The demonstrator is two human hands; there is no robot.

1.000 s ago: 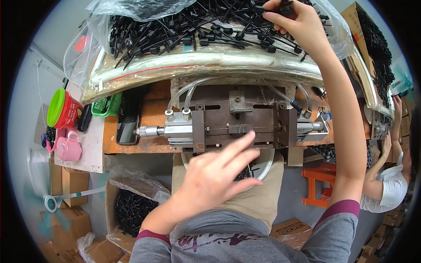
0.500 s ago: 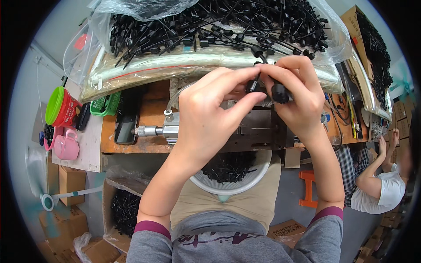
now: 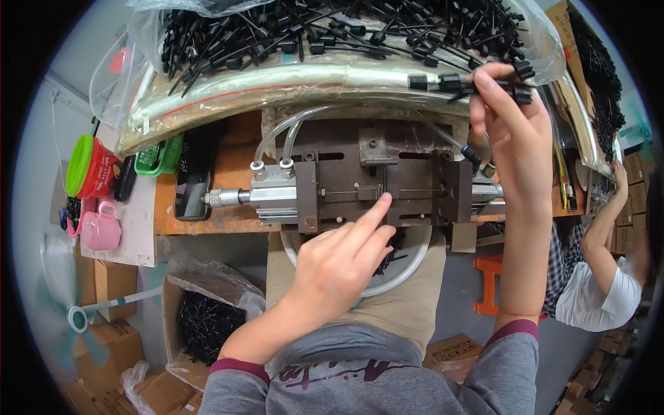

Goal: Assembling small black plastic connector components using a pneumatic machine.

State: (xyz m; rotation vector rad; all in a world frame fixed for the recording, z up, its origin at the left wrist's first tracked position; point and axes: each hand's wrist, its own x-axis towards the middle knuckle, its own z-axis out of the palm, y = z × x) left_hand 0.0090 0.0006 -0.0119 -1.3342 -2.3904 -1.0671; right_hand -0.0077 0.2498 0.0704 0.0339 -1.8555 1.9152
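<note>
My left hand point(image 3: 332, 266) reaches over the front of a dark metal fixture point(image 3: 339, 181), index finger stretched out and the other fingers loosely bent. The fingertip meets the lower end of a thin black stem point(image 3: 384, 178) standing at the fixture's middle. My right hand point(image 3: 517, 131) is raised at the right, its fingers closed around several black plastic pieces with thin stems point(image 3: 451, 84). Their knobbed ends stick out on both sides of the fingers. Beneath the fixture a white basin point(image 3: 417, 266) holds similar black pieces, partly covered by my left hand.
A heap of black stemmed pieces point(image 3: 277, 34) lies on plastic-wrapped bundles behind the fixture. Metal cylinders point(image 3: 273, 197) with clear hoses flank it. A phone point(image 3: 194, 187), green basket point(image 3: 160, 155) and pink mug point(image 3: 102, 227) stand left. Another person point(image 3: 602, 290) sits at right.
My hands have parted. The left came down to the fixture's middle, while the right moved up and rightward with the black pieces. The fixture is now uncovered.
</note>
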